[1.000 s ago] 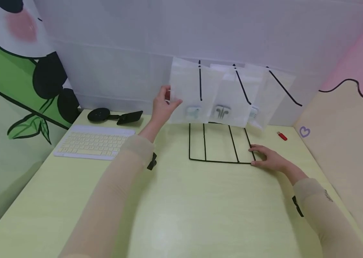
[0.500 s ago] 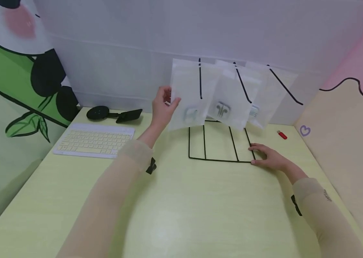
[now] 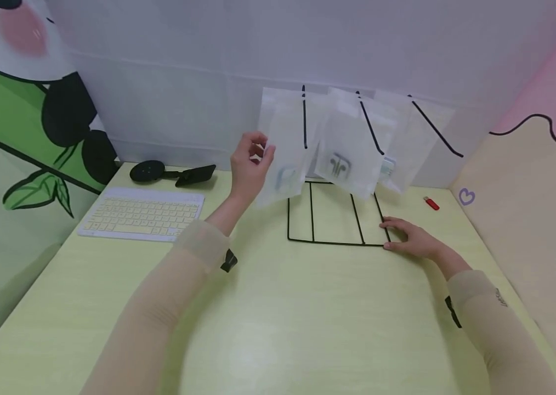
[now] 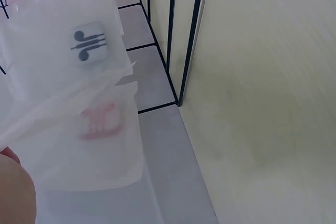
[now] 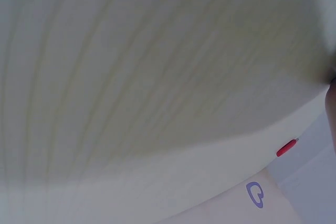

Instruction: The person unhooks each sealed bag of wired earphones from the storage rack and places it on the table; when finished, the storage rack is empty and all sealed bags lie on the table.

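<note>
A black wire display rack (image 3: 342,243) stands on the table, with three prongs pointing forward. Frosted plastic bags hang from the prongs. The left bag (image 3: 283,126) holds a pale blue item; the middle bag (image 3: 352,131) shows earphones in a square case, also visible in the left wrist view. A right bag (image 3: 406,137) hangs behind. My left hand (image 3: 250,164) pinches the left edge of the left bag; in the left wrist view a reddish shape (image 4: 100,121) shows through frosted plastic. My right hand (image 3: 411,238) grips the rack's base at its front right corner.
A white keyboard (image 3: 142,214) lies at the left, with a black folding stand with a round base (image 3: 147,171) behind it. A red USB stick (image 3: 431,203) lies right of the rack. Cloth-covered walls (image 3: 174,99) close off the back and sides.
The left bag's lower part has swung left and toward me, its edge turning at my left hand. The middle bag's lower end has tilted. My right hand stays on the rack.
</note>
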### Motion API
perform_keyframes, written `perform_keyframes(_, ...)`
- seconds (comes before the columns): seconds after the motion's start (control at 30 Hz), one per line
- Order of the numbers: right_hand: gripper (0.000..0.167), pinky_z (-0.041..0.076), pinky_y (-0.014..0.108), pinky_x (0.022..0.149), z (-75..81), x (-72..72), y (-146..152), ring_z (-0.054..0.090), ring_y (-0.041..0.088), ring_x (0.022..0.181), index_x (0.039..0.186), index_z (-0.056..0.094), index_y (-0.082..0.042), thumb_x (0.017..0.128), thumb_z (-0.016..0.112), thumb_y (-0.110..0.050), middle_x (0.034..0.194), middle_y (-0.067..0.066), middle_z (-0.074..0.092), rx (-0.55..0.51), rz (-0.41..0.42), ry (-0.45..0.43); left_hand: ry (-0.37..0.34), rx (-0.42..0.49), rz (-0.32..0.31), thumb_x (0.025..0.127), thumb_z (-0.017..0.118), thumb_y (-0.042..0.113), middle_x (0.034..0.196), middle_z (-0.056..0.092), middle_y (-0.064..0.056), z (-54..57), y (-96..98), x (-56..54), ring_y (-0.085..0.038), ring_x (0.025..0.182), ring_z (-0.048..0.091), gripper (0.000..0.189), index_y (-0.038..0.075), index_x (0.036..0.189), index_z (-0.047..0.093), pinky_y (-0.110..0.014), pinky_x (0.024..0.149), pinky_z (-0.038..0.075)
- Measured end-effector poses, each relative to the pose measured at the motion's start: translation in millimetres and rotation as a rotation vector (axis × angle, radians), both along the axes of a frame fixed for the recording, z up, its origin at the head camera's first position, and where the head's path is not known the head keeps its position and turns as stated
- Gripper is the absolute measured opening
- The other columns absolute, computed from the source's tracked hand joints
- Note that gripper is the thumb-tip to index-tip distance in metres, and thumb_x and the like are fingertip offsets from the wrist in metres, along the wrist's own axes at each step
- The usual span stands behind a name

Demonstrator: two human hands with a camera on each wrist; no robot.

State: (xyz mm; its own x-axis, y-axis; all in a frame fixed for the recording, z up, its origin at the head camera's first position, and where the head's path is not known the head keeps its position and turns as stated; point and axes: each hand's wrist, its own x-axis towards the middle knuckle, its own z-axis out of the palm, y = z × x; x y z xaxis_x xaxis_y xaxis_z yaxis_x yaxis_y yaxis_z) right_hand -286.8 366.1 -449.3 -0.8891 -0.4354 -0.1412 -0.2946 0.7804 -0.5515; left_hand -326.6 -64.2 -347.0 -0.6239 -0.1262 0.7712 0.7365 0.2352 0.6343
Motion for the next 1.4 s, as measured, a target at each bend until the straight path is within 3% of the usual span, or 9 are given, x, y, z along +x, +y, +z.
perform_keyframes(0.23, 0.064, 0.012, 0.062, 0.110, -1.9, -2.1, 2, 0.014, 0.041, 0.142, 0.138, 0.046, -0.016, 0.084, 0.069, -0.042, 0.155, 0.013, 0.023, -0.009, -0.011, 0.005, 0.119, -0.070, -0.014, 0.093, 0.058, 0.010, 0.093, 0.054, -0.013, 4.8, 4.3, 6.9, -0.014, 0.063, 0.049, 0.017, 0.004, 0.109, 0.055, -0.016, 0.050, 0.038)
perform_keyframes(0.53, 0.063, 0.012, 0.061, 0.111, -4.6, -1.9, 1, 0.014, 0.040, 0.142, 0.138, 0.046, -0.016, 0.084, 0.069, -0.041, 0.154, 0.012, 0.024, -0.012, -0.005, 0.010, 0.155, -0.211, 0.076, 0.094, 0.055, 0.005, 0.095, 0.055, -0.015, 7.7, -0.6, 15.7, -0.017, 0.067, 0.051, 0.018, 0.004, 0.111, 0.061, -0.024, 0.052, 0.045)
perform_keyframes(0.9, 0.066, 0.012, 0.062, 0.110, -2.0, -1.0, 2, 0.014, 0.042, 0.141, 0.140, 0.044, -0.015, 0.085, 0.068, -0.042, 0.155, 0.015, 0.022, 0.011, -0.010, 0.009, 0.179, -0.249, 0.099, 0.091, 0.058, 0.004, 0.095, 0.057, -0.014, 17.4, 0.5, 35.7, -0.015, 0.066, 0.053, 0.020, 0.002, 0.111, 0.063, -0.018, 0.054, 0.046)
perform_keyframes(1.4, 0.064, 0.013, 0.064, 0.108, 1.7, 1.7, 0, 0.014, 0.044, 0.140, 0.139, 0.045, -0.013, 0.085, 0.068, -0.039, 0.154, 0.016, 0.022, -0.002, -0.005, 0.015, 0.219, -0.224, 0.113, 0.087, 0.060, 0.000, 0.092, 0.061, -0.011, 28.7, 4.1, 65.7, -0.014, 0.063, 0.056, 0.011, 0.000, 0.097, 0.065, -0.021, 0.052, 0.046)
